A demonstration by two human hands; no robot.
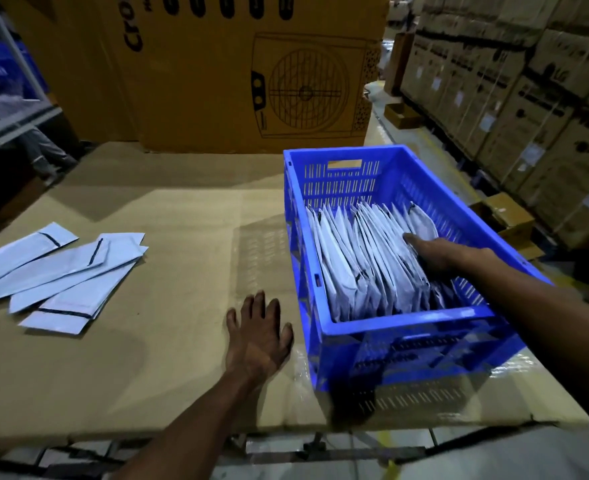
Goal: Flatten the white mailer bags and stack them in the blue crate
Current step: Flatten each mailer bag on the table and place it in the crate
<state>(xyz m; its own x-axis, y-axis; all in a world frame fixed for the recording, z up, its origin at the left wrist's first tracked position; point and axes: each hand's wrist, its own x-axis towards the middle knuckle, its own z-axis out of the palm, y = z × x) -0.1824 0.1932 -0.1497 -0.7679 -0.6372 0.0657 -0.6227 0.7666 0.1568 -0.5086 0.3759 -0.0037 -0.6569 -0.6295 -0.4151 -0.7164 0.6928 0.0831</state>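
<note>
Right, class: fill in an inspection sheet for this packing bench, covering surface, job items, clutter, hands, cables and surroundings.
Surface: cardboard sheet covering the bench.
Job's things: blue crate at right, holding white mailer bags on edge; loose mailers lying flat at far left.
Clutter: nothing seen.
Hands: left hand flat on the cardboard, empty; right hand inside the crate, pressing the bags.
Cables: nothing seen.
Surroundings: large printed carton behind; stacked boxes at right.

Bare table is left open between loose mailer bags at 9 o'clock and blue crate at 3 o'clock. Passage at 12 o'clock is blocked by a large carton.
</note>
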